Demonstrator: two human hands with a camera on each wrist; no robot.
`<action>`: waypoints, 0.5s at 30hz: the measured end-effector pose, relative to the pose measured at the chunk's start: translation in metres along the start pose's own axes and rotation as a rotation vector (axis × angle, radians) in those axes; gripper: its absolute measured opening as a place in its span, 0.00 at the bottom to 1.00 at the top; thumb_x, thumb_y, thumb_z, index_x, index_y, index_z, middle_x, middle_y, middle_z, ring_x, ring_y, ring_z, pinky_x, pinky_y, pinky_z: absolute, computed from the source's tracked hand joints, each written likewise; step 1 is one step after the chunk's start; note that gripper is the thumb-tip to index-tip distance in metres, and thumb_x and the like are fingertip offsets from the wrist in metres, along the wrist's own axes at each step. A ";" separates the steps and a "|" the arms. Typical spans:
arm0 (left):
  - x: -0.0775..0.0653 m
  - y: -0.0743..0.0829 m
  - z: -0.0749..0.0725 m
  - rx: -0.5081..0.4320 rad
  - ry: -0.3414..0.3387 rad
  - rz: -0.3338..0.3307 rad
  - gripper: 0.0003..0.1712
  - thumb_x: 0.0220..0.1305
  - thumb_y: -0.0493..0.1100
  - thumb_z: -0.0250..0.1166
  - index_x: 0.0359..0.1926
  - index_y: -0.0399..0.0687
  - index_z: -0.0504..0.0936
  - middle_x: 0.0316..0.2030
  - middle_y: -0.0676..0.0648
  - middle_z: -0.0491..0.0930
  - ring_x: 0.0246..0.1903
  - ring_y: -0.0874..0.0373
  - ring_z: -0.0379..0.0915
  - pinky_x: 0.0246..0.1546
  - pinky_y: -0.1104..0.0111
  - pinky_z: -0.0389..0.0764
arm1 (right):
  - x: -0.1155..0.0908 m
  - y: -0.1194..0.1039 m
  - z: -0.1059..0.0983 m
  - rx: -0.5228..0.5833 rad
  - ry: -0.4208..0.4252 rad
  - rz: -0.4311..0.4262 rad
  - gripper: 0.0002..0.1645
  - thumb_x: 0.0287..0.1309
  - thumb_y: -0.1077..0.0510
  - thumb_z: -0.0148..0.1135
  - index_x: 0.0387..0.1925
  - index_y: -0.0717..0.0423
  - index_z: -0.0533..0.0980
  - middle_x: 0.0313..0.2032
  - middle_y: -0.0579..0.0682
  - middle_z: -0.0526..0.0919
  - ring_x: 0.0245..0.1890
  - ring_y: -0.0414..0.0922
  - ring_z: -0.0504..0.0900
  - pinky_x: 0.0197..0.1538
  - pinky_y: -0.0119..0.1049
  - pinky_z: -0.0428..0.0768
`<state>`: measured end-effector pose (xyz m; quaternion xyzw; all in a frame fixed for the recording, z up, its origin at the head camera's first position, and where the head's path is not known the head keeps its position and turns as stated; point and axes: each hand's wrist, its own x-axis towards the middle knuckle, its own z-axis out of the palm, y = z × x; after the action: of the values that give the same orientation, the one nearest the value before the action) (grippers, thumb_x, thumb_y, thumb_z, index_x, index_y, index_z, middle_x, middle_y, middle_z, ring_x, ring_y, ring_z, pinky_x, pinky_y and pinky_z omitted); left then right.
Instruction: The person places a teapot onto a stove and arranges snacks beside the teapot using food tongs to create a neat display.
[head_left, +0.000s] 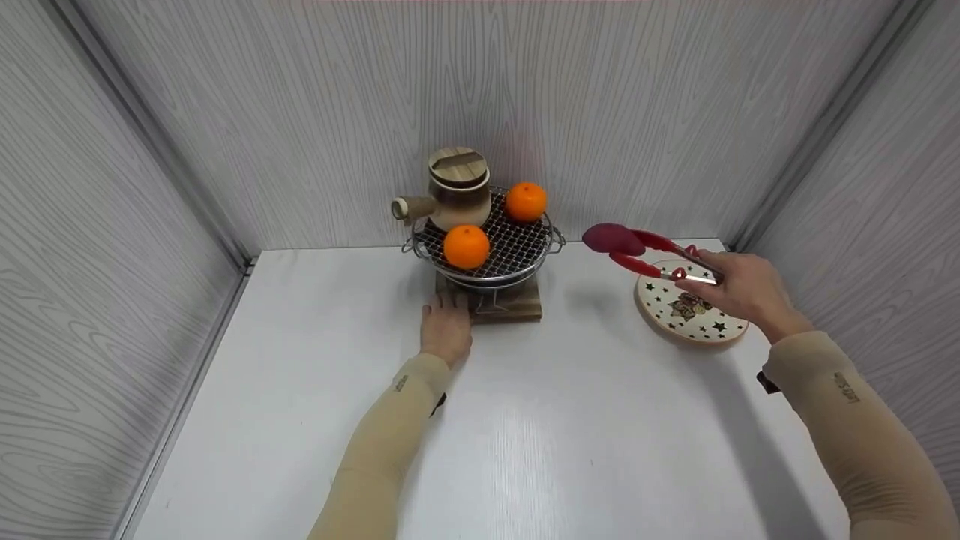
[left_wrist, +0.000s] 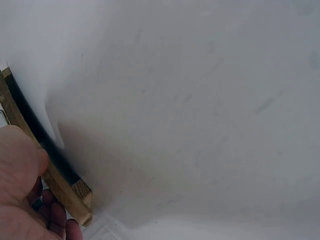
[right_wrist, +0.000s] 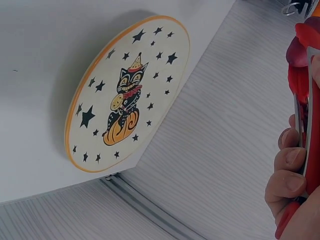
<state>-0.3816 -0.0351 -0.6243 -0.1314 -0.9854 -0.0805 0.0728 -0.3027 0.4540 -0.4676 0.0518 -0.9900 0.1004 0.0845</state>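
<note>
My right hand (head_left: 750, 289) grips red-tipped metal tongs (head_left: 636, 265) in the air at the right. Between their tips is a dark purple sweet potato (head_left: 609, 238), raised above the table. Below the tongs lies a round cream plate (right_wrist: 160, 115) with black stars and a cat on a pumpkin. At the centre, my left hand (head_left: 447, 330) pinches the left edge of a wooden base (left_wrist: 60, 187), thumb on one side and fingers on the other. A round wire-mesh grill (head_left: 517, 244) stands on that base, bearing two oranges, one in front (head_left: 466, 247) and one behind (head_left: 526, 202).
At the grill's back left sits a small brown-and-cream pot (head_left: 457, 208) with a wooden lid (head_left: 459, 166) and a side handle (head_left: 415, 208) pointing left. Wood-grain panels (head_left: 337, 112) enclose the white table (head_left: 540, 427) at the back and both sides.
</note>
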 end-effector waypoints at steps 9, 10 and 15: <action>0.001 0.001 0.001 -0.015 0.001 -0.006 0.34 0.78 0.40 0.68 0.79 0.37 0.71 0.75 0.28 0.74 0.72 0.32 0.73 0.70 0.39 0.79 | 0.005 -0.014 -0.006 -0.010 0.021 -0.053 0.46 0.70 0.27 0.70 0.75 0.52 0.81 0.31 0.53 0.84 0.32 0.51 0.76 0.33 0.42 0.69; 0.000 0.001 0.001 -0.019 0.003 -0.006 0.32 0.79 0.40 0.67 0.78 0.37 0.71 0.75 0.28 0.74 0.72 0.31 0.73 0.69 0.38 0.79 | 0.006 -0.016 -0.007 -0.009 0.024 -0.061 0.45 0.70 0.28 0.71 0.75 0.53 0.81 0.33 0.54 0.86 0.32 0.51 0.77 0.33 0.42 0.69; 0.001 0.000 0.001 -0.021 0.004 -0.008 0.29 0.81 0.39 0.65 0.77 0.38 0.72 0.73 0.28 0.76 0.71 0.31 0.74 0.68 0.39 0.79 | 0.011 -0.025 -0.010 0.013 0.019 -0.046 0.47 0.71 0.26 0.69 0.76 0.51 0.80 0.48 0.59 0.92 0.34 0.52 0.77 0.33 0.42 0.69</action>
<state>-0.3824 -0.0343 -0.6255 -0.1279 -0.9849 -0.0916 0.0730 -0.3090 0.4307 -0.4512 0.0743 -0.9870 0.1054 0.0959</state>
